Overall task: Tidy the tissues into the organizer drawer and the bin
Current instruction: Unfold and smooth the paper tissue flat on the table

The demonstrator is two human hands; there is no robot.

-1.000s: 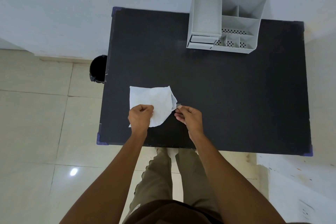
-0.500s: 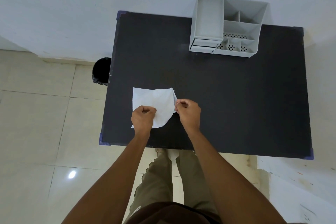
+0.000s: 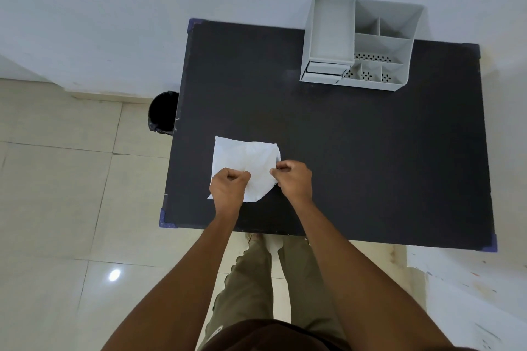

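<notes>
A white tissue [image 3: 245, 161] lies flat on the near left part of the black table [image 3: 356, 151]. My left hand [image 3: 229, 187] rests on its near left part with the fingers closed, pinching the paper. My right hand [image 3: 293, 179] pinches the tissue's right edge, where a fold lies over the sheet. A grey desk organizer [image 3: 359, 45] stands at the table's far edge; its small drawer [image 3: 325, 69] at the lower left front is shut. A black bin [image 3: 163, 112] stands on the floor beside the table's left edge.
A white wall runs behind the table. Beige floor tiles spread to the left of it. My legs stand at the table's near edge. A white surface sits at the lower right.
My right hand has moved left along the tissue's right edge, folding the corner inward over the sheet. My left hand has stayed on the tissue.
</notes>
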